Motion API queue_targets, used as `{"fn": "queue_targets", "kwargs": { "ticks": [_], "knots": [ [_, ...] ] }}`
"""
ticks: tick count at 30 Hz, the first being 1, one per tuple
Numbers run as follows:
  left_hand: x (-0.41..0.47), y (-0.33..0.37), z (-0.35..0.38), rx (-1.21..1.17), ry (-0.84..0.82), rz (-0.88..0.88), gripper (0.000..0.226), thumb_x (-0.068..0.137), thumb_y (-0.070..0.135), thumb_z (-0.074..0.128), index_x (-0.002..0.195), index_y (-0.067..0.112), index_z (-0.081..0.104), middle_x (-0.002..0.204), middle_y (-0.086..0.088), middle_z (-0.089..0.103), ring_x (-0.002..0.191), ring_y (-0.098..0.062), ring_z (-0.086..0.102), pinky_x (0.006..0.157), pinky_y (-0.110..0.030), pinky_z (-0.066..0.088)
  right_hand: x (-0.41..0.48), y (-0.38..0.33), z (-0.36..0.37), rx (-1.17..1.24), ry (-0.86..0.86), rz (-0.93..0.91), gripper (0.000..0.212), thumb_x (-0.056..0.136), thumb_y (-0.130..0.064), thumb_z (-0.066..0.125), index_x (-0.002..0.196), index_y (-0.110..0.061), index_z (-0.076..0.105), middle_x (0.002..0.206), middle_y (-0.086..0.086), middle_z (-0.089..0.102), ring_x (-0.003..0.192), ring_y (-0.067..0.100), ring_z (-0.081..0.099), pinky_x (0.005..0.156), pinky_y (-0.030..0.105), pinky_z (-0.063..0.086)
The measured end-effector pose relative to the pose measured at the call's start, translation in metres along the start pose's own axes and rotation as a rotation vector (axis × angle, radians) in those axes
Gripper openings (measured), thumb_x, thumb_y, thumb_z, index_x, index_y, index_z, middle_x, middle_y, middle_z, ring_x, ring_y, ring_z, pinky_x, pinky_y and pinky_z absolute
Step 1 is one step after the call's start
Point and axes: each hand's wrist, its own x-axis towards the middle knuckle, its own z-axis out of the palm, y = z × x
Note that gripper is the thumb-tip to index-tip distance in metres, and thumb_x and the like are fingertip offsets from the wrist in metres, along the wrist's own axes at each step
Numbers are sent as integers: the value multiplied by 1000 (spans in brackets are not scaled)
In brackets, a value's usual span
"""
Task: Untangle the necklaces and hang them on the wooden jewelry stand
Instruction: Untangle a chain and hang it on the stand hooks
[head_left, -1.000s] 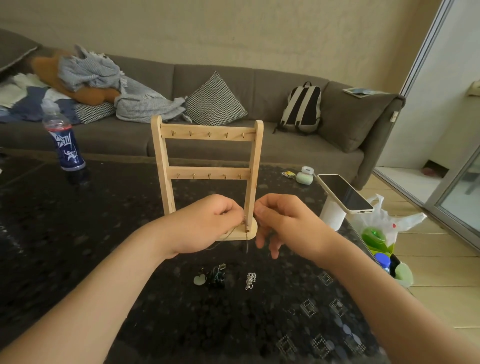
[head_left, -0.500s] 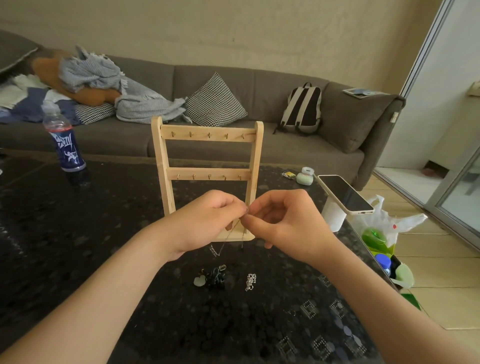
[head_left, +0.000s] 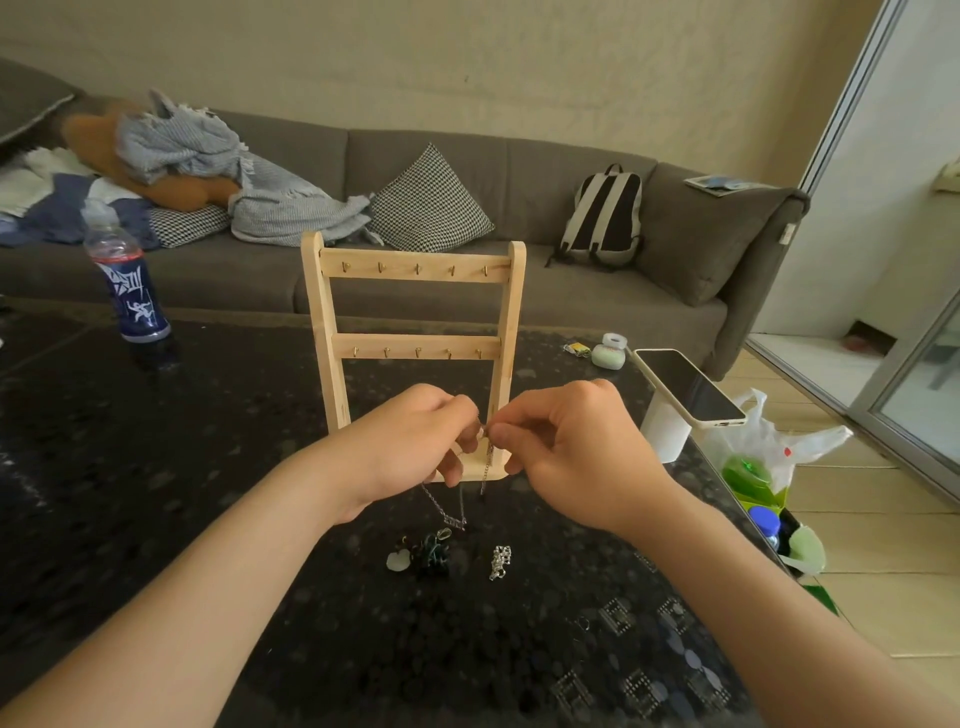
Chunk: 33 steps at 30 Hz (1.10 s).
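Your dark speckled desk (head_left: 156, 493) stands before a grey sofa (head_left: 519, 171) strewn with blankets, a checked cushion and a backpack (head_left: 605, 215). A labelled bottle (head_left: 127, 291) stands far left on the desk. A white plastic bag (head_left: 779, 452) right of the desk holds green items. The wooden jewelry stand (head_left: 415, 270) is upright at the desk's centre, its hooks bare. Your left hand (head_left: 410, 447) and right hand (head_left: 566, 447) both pinch a thin silver necklace (head_left: 449, 512) in front of the stand's base, its loop dangling. A dark green tangle (head_left: 431, 553) and a small silver chain (head_left: 500, 561) lie below.
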Motion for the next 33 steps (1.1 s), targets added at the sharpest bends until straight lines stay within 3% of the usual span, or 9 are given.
{"fn": "queue_targets", "kwargs": {
  "ticks": [3, 7, 11, 13, 20, 26, 33],
  "knots": [
    [0, -1, -2, -41, 37, 9, 43, 112, 37, 45, 95, 7, 69, 88, -6, 66, 70, -14, 64, 76, -34, 50, 1, -2, 1, -77, 0, -22, 14, 101, -20, 69, 98, -24, 82, 85, -13, 78, 77, 10, 73, 80, 41, 61],
    [-1, 0, -5, -298, 26, -40, 36, 111, 31, 54, 91, 6, 70, 95, -11, 70, 64, -17, 62, 64, -33, 51, 1, -3, 2, -48, -2, 18, 15, 101, -16, 68, 94, -22, 79, 77, -13, 75, 70, 9, 73, 73, 37, 62],
    [-3, 3, -8, -569, -53, -87, 22, 104, 6, 50, 102, 1, 71, 95, -16, 67, 61, -18, 58, 55, -29, 49, 2, -6, 0, 44, -8, 101, 18, 104, -12, 65, 92, -18, 77, 71, -11, 74, 63, -1, 72, 67, 17, 56],
    [-2, 3, -8, -566, -55, -86, 25, 103, 0, 49, 106, 1, 74, 96, -16, 70, 62, -16, 58, 52, -27, 48, 1, -8, -1, 106, -11, 136, 21, 105, -12, 63, 90, -21, 74, 74, -10, 75, 62, -2, 73, 65, 12, 54],
    [-5, 0, -9, -498, -25, -12, 18, 97, 6, 75, 110, 17, 82, 91, -4, 79, 67, -9, 67, 54, -24, 54, 1, -10, -1, 90, 29, 126, 21, 104, -13, 65, 90, -25, 75, 70, -11, 75, 66, -2, 74, 70, 14, 53],
    [-9, 4, -10, -489, 13, 17, 22, 97, 11, 75, 112, 25, 82, 103, -3, 83, 81, -15, 78, 58, -25, 58, 0, -8, 2, 192, 31, 137, 15, 104, -12, 66, 94, -16, 78, 77, -5, 78, 70, 5, 77, 71, 32, 66],
    [-6, 2, -8, -192, 5, 31, 19, 102, 14, 69, 106, 25, 83, 102, 1, 81, 88, -20, 80, 65, -29, 55, 0, -8, 0, 356, 40, 225, 17, 106, -12, 63, 93, -14, 73, 81, 2, 76, 69, 18, 79, 64, 44, 67]
  ]
}}
